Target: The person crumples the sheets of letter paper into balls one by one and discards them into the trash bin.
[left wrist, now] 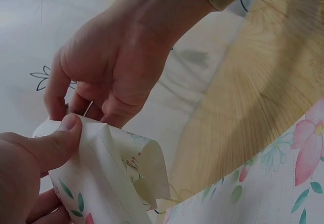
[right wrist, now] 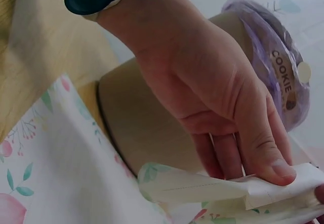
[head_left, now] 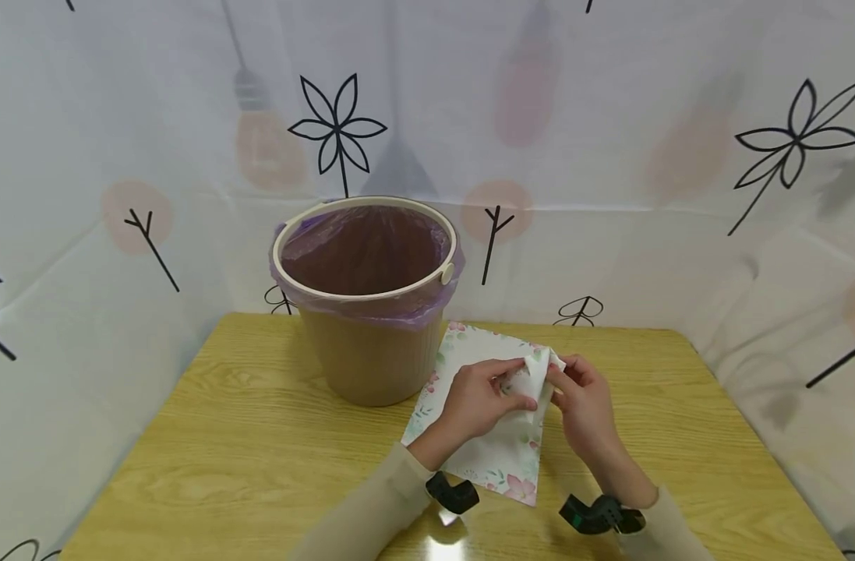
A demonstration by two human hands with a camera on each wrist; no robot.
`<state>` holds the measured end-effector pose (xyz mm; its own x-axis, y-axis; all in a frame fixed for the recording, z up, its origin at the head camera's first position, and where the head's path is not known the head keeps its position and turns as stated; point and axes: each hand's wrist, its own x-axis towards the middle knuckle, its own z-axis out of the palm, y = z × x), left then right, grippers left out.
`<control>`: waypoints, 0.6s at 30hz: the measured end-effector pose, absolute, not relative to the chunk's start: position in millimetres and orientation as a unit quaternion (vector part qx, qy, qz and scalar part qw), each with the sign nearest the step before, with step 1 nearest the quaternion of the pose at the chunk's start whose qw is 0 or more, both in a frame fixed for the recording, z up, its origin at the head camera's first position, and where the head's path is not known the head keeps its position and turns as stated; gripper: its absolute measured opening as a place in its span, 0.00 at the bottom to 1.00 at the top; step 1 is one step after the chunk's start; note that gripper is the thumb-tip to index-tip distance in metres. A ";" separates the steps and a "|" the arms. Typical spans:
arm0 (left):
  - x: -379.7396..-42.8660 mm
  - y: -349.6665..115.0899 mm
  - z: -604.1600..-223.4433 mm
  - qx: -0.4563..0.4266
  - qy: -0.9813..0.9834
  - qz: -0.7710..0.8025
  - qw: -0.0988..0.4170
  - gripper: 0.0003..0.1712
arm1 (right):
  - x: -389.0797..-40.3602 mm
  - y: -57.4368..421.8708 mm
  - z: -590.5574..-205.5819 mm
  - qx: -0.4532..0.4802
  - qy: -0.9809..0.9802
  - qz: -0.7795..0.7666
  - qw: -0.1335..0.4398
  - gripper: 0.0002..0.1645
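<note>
A white sheet of paper (head_left: 497,456) with a printed border of pink flowers and green leaves lies slanted on the table. Its far right part is lifted and bent over into a fold (left wrist: 101,168), where faint dotted lines show. My left hand (head_left: 476,397) pinches this fold from the left, its thumb (right wrist: 281,171) on top in the right wrist view. From the right, my right hand (head_left: 584,401) grips the same folded part between thumb and fingers. The paper hides some of its fingertips.
A tan trash bin (head_left: 371,351) with a cream rim stands behind the sheet's left side, lined with a purple plastic bag (head_left: 420,315). The wooden table (head_left: 245,436) ends at a patterned cloth backdrop (head_left: 595,171). Dark cameras (head_left: 451,492) are strapped to both wrists.
</note>
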<state>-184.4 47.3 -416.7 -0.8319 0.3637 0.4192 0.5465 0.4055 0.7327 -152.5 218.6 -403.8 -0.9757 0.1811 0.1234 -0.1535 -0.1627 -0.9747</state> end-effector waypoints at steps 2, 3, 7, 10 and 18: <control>-184.0 47.8 -415.8 -0.269 -0.833 -0.471 0.103 0.34 | -150.5 217.8 -402.9 0.009 -0.616 0.780 0.108 0.04; -183.8 48.0 -415.5 -0.268 -0.833 -0.473 0.107 0.34 | -149.8 217.3 -402.5 0.019 -0.608 0.787 0.108 0.04; -184.6 48.9 -416.0 -0.264 -0.832 -0.473 0.121 0.33 | -148.2 214.2 -401.3 0.044 -0.589 0.799 0.113 0.05; -185.4 49.2 -416.4 -0.264 -0.830 -0.472 0.134 0.33 | -148.7 212.4 -401.4 0.045 -0.599 0.792 0.115 0.06; -183.9 48.7 -414.4 -0.269 -0.826 -0.467 0.163 0.34 | -150.8 207.7 -399.0 0.007 -0.644 0.755 0.126 0.18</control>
